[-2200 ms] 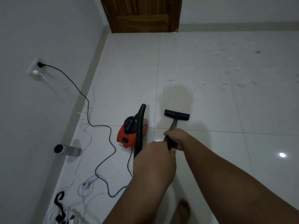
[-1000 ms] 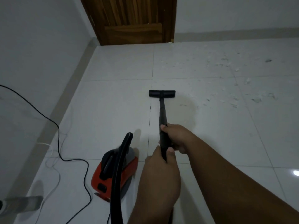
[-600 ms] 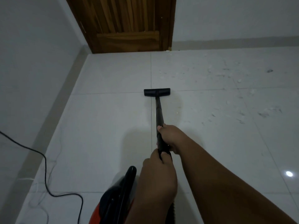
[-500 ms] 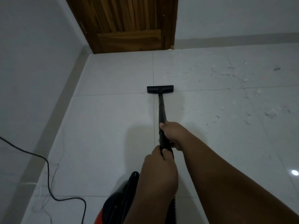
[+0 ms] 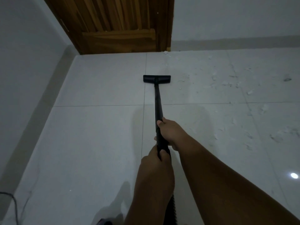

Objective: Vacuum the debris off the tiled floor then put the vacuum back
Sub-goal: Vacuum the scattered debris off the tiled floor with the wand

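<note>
A black vacuum wand [image 5: 157, 101] runs away from me to its flat black floor head [image 5: 156, 78], which rests on the white tiled floor [image 5: 97, 135] short of the door. My right hand [image 5: 170, 132] grips the wand higher up, thumb along the tube. My left hand [image 5: 155, 169] grips its near end, just behind the right. A ribbed black hose [image 5: 172, 208] drops below my left wrist. Small white and grey debris [image 5: 227, 85] is scattered over the tiles right of the head. Only a sliver of the vacuum body [image 5: 105, 222] shows at the bottom edge.
A brown wooden door [image 5: 120, 30] stands straight ahead in the corner. A white wall with a grey skirting [image 5: 40, 101] runs along the left. A black power cord [image 5: 9, 198] curls at the lower left. A dark speck [image 5: 287, 79] lies far right.
I have walked forward toward the door, pushing the floor head ahead along the tile seam. The red vacuum body and cord have slid back out of view. Both hands keep their hold.
</note>
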